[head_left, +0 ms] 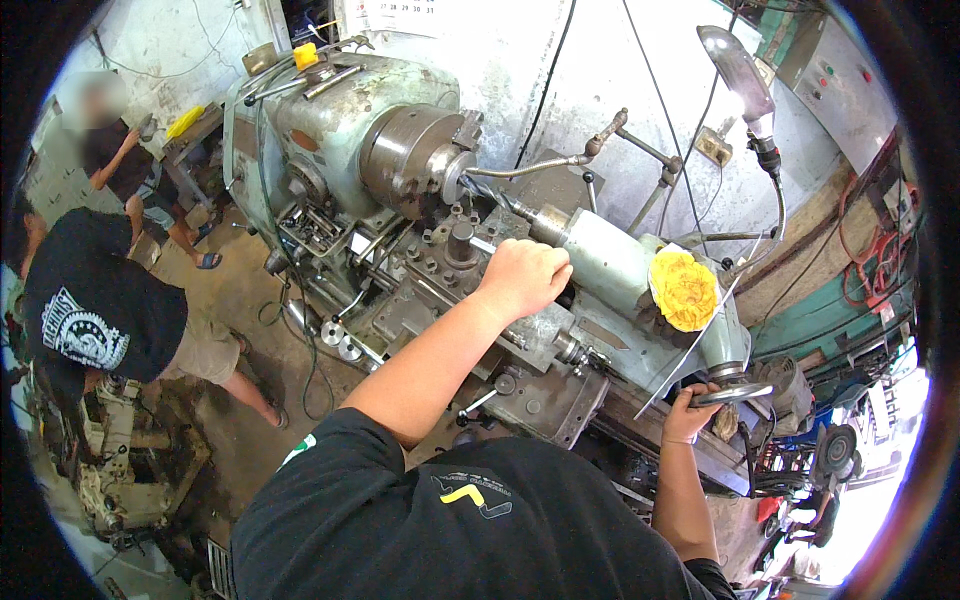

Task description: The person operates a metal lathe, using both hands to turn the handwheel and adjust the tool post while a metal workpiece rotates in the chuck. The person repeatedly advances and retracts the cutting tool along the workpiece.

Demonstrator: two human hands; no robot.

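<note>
A green metal lathe stretches before me. My left hand (527,278) is closed above the carriage, where the lever (483,246) of the tool post (460,243) runs in under it; the lever's far end is hidden. At the right, my right hand (690,413) has its fingers wrapped round the rim of the tailstock handwheel (742,394). A twist drill bit (492,193) sticks out of the tailstock (605,255) with its tip at a round metal workpiece (457,176). That workpiece sits in the chuck (400,158). A yellow cloth (684,288) lies on the tailstock.
A jointed pipe (560,161) reaches over the drill bit. Behind the tailstock hangs a lit work lamp (738,80). One person in a black shirt (105,300) bends at the left, near machine parts (140,455); another person (110,150) is farther back. A control box (845,75) hangs at the upper right.
</note>
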